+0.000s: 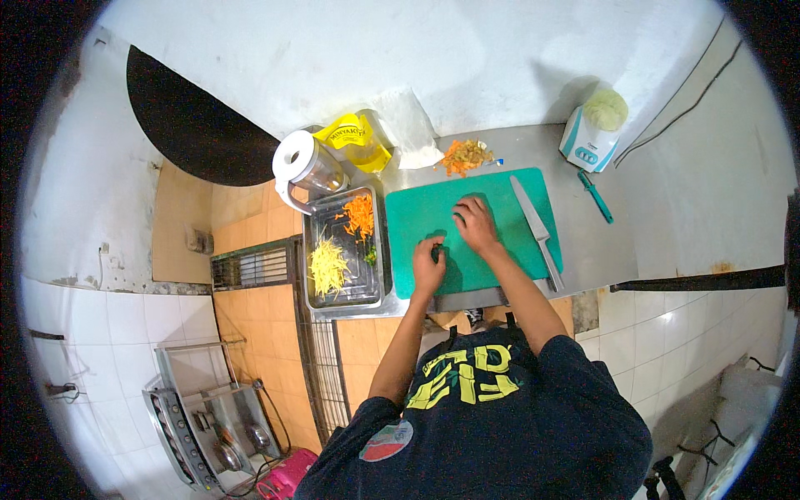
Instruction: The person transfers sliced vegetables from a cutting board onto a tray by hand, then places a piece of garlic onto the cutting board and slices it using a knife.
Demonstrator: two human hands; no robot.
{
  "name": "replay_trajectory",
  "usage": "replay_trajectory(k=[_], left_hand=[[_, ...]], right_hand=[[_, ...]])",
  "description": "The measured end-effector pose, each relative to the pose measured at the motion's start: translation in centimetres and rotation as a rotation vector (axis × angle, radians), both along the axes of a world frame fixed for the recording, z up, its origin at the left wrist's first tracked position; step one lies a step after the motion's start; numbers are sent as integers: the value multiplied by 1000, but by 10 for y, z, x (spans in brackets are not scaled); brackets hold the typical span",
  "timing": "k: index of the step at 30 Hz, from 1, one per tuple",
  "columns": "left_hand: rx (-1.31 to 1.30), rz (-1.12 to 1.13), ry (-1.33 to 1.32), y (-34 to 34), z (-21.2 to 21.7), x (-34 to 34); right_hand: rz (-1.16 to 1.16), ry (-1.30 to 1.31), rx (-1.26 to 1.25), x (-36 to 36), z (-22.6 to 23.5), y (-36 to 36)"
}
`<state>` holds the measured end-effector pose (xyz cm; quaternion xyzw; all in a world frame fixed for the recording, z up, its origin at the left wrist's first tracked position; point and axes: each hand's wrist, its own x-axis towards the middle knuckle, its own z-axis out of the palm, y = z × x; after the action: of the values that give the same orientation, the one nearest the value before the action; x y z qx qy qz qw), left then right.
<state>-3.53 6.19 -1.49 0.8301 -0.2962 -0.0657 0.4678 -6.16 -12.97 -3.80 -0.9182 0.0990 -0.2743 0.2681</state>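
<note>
My left hand (429, 265) rests near the lower left part of a green cutting board (417, 212). Its fingers are curled, with a small dark patch at their tips that I cannot make out. Farther in, my right hand (476, 227) is bent down onto the board, fingers closed together; whatever lies under them is hidden. A large kitchen knife (533, 218) lies along the board's right side, its handle toward me. Left of the board, a metal tray (360, 288) holds orange carrot strips (359, 217), pale yellow strips (328, 266) and small green pieces (371, 257).
Behind the board lie orange-brown peelings (464, 157), a clear plastic bag (408, 133) and a yellow oil pouch (358, 143). A blender jug (315, 169) stands behind the tray. At right are a white-blue blender base (587, 143) bearing a pale green vegetable (606, 110), and a teal-handled tool (595, 197).
</note>
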Motion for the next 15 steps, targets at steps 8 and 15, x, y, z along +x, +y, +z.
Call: replay_trajectory(k=[8,15], left_hand=[[-73,6,-54,3,-8,-5],[-112,7,21,-2,1,-3]], right_hand=[[45,-34,-3,0,23,-3],[-27,-149,259,-32,43,-15]])
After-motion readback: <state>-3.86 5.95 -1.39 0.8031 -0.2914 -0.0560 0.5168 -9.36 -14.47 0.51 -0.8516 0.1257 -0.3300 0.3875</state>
